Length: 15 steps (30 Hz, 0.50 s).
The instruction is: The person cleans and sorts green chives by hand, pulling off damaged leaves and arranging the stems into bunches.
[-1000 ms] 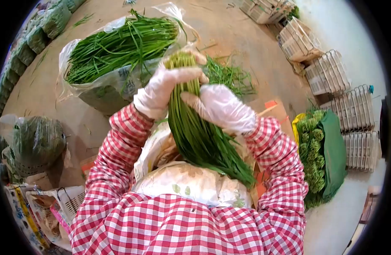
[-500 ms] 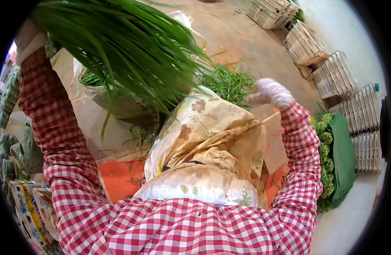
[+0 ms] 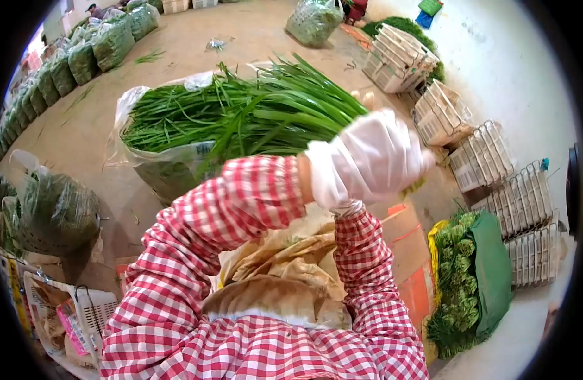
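A bunch of long green Chinese chives (image 3: 298, 111) stretches leftward from my hands, its leaves lying across the chives in a plastic-lined container (image 3: 177, 161). My left hand (image 3: 358, 155), in a white glove, crosses to the right and is closed around the gathered end of the bunch. My right hand (image 3: 420, 161), also gloved, is close against the left one and mostly covered by it. Its fingers are blurred and hidden, so its grip does not show. A stained floral apron (image 3: 285, 269) covers my lap below.
White crates (image 3: 484, 155) line the wall at right. Bundled greens (image 3: 459, 272) lie under a green cloth (image 3: 494, 272) nearby. Filled plastic bags (image 3: 57, 209) stand at left, with a row of bags (image 3: 111, 44) behind. Another full bag (image 3: 313, 24) stands at the back.
My left hand has swung from the upper left to the right with the bunch, whose leaves now point left. The hands have come together. My view has tilted up.
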Each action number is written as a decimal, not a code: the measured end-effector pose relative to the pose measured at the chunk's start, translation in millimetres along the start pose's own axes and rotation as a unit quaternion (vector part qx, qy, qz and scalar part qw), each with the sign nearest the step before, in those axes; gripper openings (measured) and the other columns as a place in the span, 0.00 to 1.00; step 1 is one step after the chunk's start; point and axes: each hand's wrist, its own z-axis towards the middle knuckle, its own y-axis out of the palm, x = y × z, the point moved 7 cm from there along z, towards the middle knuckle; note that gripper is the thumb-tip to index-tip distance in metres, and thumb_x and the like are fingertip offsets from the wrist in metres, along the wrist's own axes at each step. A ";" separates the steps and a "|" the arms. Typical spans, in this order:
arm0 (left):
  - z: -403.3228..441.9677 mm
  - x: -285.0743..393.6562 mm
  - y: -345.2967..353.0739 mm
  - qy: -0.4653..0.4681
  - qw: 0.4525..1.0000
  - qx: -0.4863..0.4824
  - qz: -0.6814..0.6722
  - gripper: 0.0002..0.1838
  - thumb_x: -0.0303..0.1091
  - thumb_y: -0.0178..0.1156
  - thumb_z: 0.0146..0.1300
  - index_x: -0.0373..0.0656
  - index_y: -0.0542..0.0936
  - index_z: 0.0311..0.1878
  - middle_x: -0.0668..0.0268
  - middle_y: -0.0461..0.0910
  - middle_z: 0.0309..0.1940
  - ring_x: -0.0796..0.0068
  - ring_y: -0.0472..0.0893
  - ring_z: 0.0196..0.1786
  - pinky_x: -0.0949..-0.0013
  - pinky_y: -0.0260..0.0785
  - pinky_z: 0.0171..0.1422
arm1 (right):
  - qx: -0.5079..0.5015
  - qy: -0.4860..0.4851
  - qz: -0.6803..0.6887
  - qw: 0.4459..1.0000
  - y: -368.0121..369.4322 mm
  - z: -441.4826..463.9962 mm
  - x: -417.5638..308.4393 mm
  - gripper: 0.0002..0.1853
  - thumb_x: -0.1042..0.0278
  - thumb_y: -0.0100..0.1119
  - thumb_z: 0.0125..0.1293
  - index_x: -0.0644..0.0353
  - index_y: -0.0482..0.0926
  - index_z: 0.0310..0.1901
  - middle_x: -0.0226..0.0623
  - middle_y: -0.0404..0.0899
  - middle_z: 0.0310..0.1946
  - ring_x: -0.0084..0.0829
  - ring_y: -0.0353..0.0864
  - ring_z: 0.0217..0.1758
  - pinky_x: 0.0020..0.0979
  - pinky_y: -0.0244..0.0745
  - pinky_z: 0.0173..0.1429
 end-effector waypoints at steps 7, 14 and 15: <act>-8.5 64.5 34.5 0.008 0.990 -0.037 -0.133 0.07 0.38 0.58 0.44 0.50 0.71 0.24 0.70 0.69 0.16 0.70 0.74 0.23 0.65 0.64 0.28 | 0.099 0.129 0.084 0.983 -45.5 -78.1 51.7 0.47 0.61 0.76 0.44 0.60 0.56 0.63 0.45 0.64 0.59 0.37 0.64 0.61 0.35 0.65 0.63; -15.8 119.1 60.9 0.122 0.987 -0.020 -0.108 0.07 0.37 0.58 0.43 0.49 0.72 0.24 0.71 0.70 0.17 0.71 0.73 0.23 0.67 0.63 0.29 | 0.129 0.166 0.119 0.970 -60.5 -113.6 70.8 0.43 0.63 0.76 0.43 0.60 0.59 0.60 0.43 0.66 0.55 0.35 0.66 0.58 0.34 0.67 0.60; -22.8 129.5 68.2 0.149 0.984 -0.062 -0.076 0.06 0.37 0.58 0.44 0.49 0.72 0.25 0.71 0.71 0.19 0.71 0.73 0.24 0.68 0.62 0.32 | 0.130 0.170 0.122 0.969 -60.6 -117.6 73.4 0.43 0.63 0.76 0.43 0.60 0.59 0.59 0.43 0.67 0.55 0.35 0.66 0.57 0.34 0.67 0.60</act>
